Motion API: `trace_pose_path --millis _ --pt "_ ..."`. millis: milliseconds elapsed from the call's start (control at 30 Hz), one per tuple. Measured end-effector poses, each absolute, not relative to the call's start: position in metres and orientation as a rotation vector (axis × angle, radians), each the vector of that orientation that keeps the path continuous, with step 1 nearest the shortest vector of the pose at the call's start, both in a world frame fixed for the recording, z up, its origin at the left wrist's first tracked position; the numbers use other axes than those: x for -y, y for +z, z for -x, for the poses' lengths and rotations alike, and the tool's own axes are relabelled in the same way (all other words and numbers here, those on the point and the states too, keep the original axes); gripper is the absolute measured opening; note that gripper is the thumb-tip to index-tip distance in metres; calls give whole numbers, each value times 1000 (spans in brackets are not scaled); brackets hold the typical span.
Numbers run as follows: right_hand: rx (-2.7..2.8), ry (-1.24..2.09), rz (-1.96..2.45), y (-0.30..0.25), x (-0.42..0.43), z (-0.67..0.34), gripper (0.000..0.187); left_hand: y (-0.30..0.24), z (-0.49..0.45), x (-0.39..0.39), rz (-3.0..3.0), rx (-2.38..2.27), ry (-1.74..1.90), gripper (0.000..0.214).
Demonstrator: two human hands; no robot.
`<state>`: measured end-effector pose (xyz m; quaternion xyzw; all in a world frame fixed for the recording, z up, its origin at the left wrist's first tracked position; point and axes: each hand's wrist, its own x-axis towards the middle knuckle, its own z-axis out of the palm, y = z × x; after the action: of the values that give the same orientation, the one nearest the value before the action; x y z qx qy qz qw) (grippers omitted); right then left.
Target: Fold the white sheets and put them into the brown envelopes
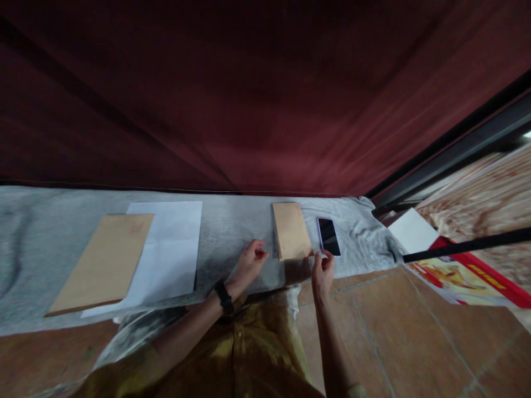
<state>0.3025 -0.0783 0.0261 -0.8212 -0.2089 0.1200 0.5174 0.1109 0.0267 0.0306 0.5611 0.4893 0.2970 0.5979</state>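
Note:
A stack of small brown envelopes (291, 231) lies on the grey cloth in front of me. Just left of its lower corner hovers my left hand (250, 262), fingers loosely curled, with a gap between thumb and forefinger and nothing seen in it. My right hand (322, 275) is between the stack's lower right corner and a smartphone (329, 236) with a dark screen. Its thumb and forefinger are drawn together in a pinch; whatever they hold, if anything, is too small to make out.
Large brown envelopes (108, 254) overlap white paper sheets (172, 249) at the left on the grey cloth (236, 213). A dark red curtain (249, 110) hangs behind. Beyond a black metal bar (468, 245) at right are a white card (412, 230) and a red-yellow printed package (464, 276).

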Motion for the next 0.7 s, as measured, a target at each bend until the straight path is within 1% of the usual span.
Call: trace_pose_path --millis 67,133,200,267,367,433,533,600,700 --pt "550 264 1935 29 83 -296 53 34 -77 -31 -1471 -1195 774 24" --pt "634 323 1854 29 83 -284 49 38 -32 -35 -1635 -1299 887 29" --pt "725 459 1763 26 78 -264 43 43 20 -40 -1843 -1492 974 33" --pt "774 655 1684 21 68 -234 38 47 75 -44 -1973 -1763 991 43" --pt "759 992 1549 13 43 -177 34 48 154 -45 -1923 -2286 896 62" --pt "754 1189 1432 8 23 -137 31 45 196 -43 -1796 -2486 715 76" --pt "786 1286 1424 4 -11 -85 23 35 235 -40 -1717 -2497 468 91" --pt "790 1306 1429 3 -34 -60 22 29 247 -40 -1729 -2439 396 92" --pt "826 1323 1429 2 -63 -38 11 24 251 -43 -1696 -2453 411 90"
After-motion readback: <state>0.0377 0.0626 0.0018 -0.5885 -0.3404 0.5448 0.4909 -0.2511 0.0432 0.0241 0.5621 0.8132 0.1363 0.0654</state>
